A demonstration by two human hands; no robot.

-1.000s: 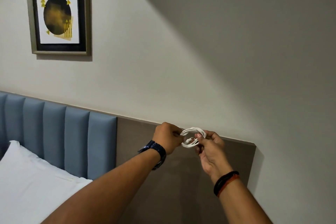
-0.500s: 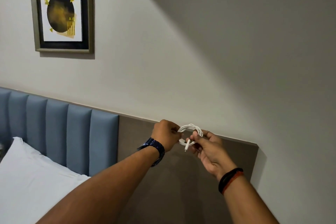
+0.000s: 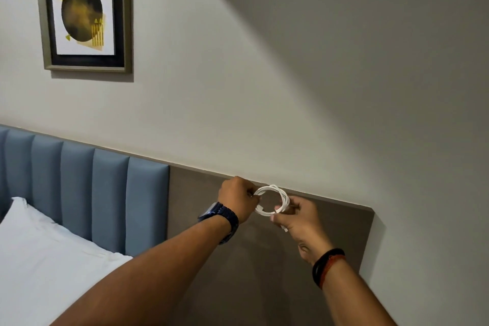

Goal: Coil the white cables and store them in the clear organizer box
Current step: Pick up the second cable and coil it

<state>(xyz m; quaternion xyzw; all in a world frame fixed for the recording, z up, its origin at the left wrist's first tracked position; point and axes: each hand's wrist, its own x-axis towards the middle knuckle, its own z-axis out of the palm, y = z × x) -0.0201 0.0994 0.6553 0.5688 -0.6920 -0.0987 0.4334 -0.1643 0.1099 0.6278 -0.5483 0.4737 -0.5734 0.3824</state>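
White cable [image 3: 272, 200] coil pinched between left hand [image 3: 238, 201] and right hand [image 3: 299, 219], both arms outstretched.

Bedroom wall with a headboard, a pillow and a framed print

The blue padded headboard [image 3: 79, 188] runs along the pale wall [image 3: 238, 87]; a flat brown panel [image 3: 330, 225] touches the headboard's right end. A white pillow [image 3: 39, 254] lies against the headboard's lower front. A framed print [image 3: 83, 14], a dark circle with gold marks, hangs well above the headboard.
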